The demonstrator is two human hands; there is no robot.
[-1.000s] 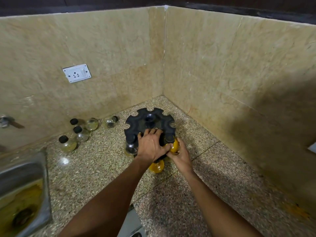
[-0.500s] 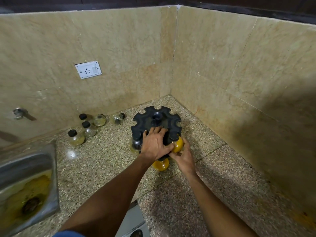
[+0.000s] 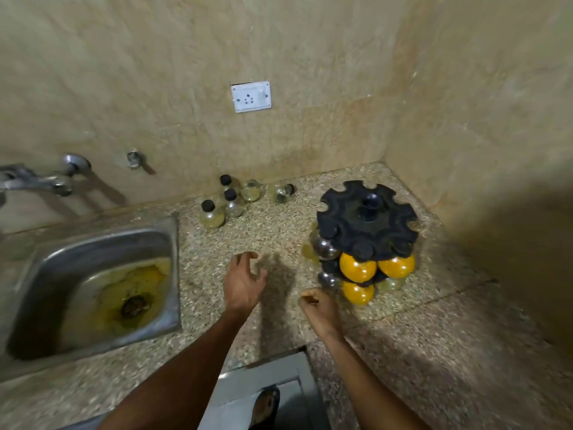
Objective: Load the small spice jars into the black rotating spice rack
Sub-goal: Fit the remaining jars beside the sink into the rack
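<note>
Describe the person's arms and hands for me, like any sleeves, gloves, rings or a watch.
Both forearms are bare up to the frame's bottom edge, with no sleeve in view. The left hand and right hand wear no gloves, and no watch or bracelet shows on either wrist. No rings are visible, though the picture is slightly blurred, so a thin band could be missed.

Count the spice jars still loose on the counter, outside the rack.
5, clustered by the back wall: one nearest the sink, one behind it, one at the wall, and two lying on their sides. Blur may hide more.
</note>
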